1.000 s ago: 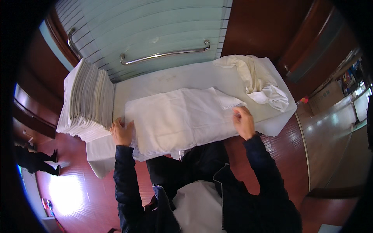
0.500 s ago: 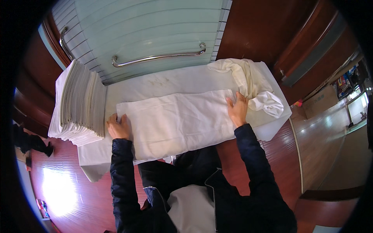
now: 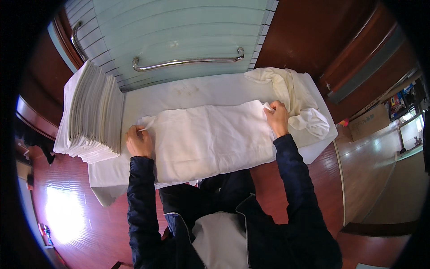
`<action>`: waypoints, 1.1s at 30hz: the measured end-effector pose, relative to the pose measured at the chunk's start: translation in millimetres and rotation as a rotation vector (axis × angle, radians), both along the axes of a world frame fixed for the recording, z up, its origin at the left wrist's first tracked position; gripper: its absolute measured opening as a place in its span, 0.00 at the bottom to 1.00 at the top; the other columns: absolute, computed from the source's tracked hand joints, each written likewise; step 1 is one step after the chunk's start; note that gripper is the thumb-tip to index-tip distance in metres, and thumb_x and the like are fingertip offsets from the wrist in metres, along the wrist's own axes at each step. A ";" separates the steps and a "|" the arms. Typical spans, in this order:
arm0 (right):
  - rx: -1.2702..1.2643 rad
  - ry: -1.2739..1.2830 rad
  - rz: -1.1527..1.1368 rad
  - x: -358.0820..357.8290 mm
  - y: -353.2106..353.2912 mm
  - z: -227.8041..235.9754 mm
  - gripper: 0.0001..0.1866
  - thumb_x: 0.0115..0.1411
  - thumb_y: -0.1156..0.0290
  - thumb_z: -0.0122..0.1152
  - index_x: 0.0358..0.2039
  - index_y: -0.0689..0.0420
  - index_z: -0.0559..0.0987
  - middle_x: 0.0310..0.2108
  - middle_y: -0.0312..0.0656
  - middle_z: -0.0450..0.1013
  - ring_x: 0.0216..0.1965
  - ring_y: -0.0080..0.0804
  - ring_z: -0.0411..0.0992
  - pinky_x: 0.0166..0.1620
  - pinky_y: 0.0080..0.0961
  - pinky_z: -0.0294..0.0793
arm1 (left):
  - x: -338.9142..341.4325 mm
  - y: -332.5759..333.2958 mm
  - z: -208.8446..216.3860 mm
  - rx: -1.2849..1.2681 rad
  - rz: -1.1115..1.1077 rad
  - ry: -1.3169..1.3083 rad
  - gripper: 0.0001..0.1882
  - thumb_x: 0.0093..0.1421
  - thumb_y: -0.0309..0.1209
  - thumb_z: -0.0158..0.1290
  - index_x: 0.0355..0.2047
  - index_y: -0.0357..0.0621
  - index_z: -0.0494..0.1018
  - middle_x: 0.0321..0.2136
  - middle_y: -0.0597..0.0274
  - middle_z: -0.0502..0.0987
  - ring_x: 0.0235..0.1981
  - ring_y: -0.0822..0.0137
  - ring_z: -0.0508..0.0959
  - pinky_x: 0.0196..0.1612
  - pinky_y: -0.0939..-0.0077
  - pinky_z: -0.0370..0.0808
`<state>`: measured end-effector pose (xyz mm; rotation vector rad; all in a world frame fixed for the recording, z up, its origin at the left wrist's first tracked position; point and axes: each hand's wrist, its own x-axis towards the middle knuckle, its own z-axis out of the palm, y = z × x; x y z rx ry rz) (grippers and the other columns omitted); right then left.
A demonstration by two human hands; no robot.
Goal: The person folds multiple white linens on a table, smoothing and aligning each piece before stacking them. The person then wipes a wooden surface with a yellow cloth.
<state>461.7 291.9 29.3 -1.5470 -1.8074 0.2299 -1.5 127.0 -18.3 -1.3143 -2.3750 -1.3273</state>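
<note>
A white cloth lies spread in front of me, folded into a wide rectangle with light creases. At its far left corner my left hand pinches the edge, and a small flap of fabric is lifted there. My right hand is closed on the far right corner, which rises slightly off the surface. To the left stands a tall stack of folded white cloths. Crumpled cream and white cloth lies in a heap just beyond my right hand.
Underneath is a long table with a white cover, its cover hanging past the front edge. A frosted glass panel with a metal handle stands directly behind it. Reddish wooden floor surrounds the table. At far left a person's leg shows.
Both hands have closed on the cloth's far corners and lifted them a little; before, they rested at its sides. At far left the person has moved further toward the edge of view.
</note>
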 end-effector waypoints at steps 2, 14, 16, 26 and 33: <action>-0.003 -0.019 0.045 -16.1 -33.2 25.6 0.11 0.55 0.70 0.69 0.34 0.61 0.77 0.26 0.49 0.77 0.29 0.47 0.77 0.36 0.35 0.75 | 0.8 1.1 -0.4 0.029 0.009 0.052 0.08 0.55 0.28 0.55 0.34 0.40 0.79 0.35 0.49 0.81 0.39 0.44 0.78 0.45 0.53 0.76; -0.498 0.230 0.644 -44.4 -156.8 34.7 0.08 0.63 0.70 0.65 0.36 0.62 0.84 0.33 0.48 0.82 0.30 0.36 0.80 0.35 0.28 0.76 | 4.1 -0.6 3.1 0.028 0.062 0.056 0.15 0.57 0.36 0.56 0.38 0.38 0.80 0.37 0.43 0.81 0.43 0.42 0.79 0.46 0.51 0.75; -0.339 0.112 0.509 -30.2 -148.9 19.1 0.07 0.62 0.72 0.67 0.35 0.64 0.84 0.32 0.44 0.82 0.27 0.29 0.75 0.33 0.24 0.73 | 3.4 -0.8 3.0 0.007 0.063 0.022 0.15 0.57 0.36 0.56 0.38 0.38 0.80 0.36 0.43 0.81 0.43 0.42 0.79 0.46 0.51 0.75; -0.100 -0.079 0.225 1.5 -154.4 -22.1 0.05 0.60 0.72 0.67 0.31 0.60 0.82 0.52 0.52 0.78 0.57 0.47 0.72 0.57 0.41 0.70 | 4.1 -1.6 4.0 0.093 0.161 0.245 0.14 0.55 0.34 0.56 0.37 0.36 0.79 0.38 0.46 0.81 0.46 0.44 0.76 0.53 0.54 0.72; -0.115 -0.019 0.432 26.8 -72.1 -29.3 0.06 0.64 0.71 0.62 0.35 0.62 0.79 0.70 0.61 0.58 0.76 0.53 0.49 0.69 0.36 0.60 | -2.3 -2.2 -4.1 -0.031 0.081 0.153 0.13 0.55 0.33 0.56 0.36 0.36 0.79 0.38 0.46 0.81 0.45 0.44 0.76 0.54 0.54 0.71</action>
